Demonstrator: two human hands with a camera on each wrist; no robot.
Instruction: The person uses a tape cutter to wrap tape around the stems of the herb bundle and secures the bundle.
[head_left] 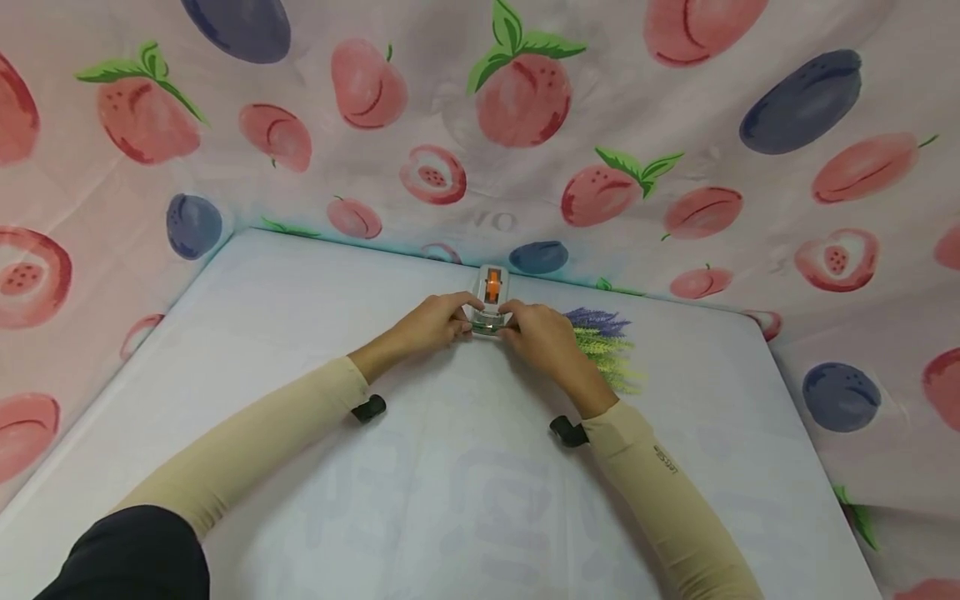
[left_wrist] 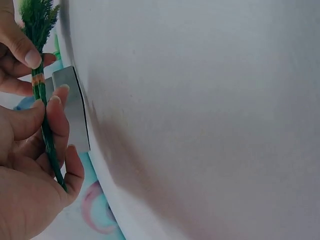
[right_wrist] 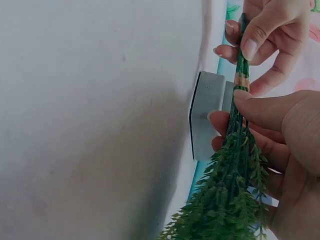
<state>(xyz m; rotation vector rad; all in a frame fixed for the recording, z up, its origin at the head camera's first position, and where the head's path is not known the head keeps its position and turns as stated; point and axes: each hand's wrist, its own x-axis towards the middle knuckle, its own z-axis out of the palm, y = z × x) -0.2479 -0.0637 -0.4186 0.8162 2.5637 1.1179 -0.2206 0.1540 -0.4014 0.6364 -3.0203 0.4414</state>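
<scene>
A bunch of artificial lavender [head_left: 600, 342] with purple and yellow-green tips lies across my two hands, its flower end out to the right. My left hand [head_left: 435, 323] pinches the bare green stems [right_wrist: 243, 50] between thumb and fingers. Closer to the leaves, my right hand [head_left: 546, 335] pinches the same stems. Between the two hands a shiny orange-brown band [right_wrist: 241, 81] circles the stems. Just beyond the hands stands a grey tape dispenser [head_left: 491, 287] with an orange core; its grey side [left_wrist: 77, 117] also shows in the left wrist view.
The white tabletop [head_left: 420, 500] spreads under both forearms. A fruit-printed cloth [head_left: 465, 100] hangs along the table's back and sides. The dispenser sits close to the back edge. A small black camera is worn at each wrist.
</scene>
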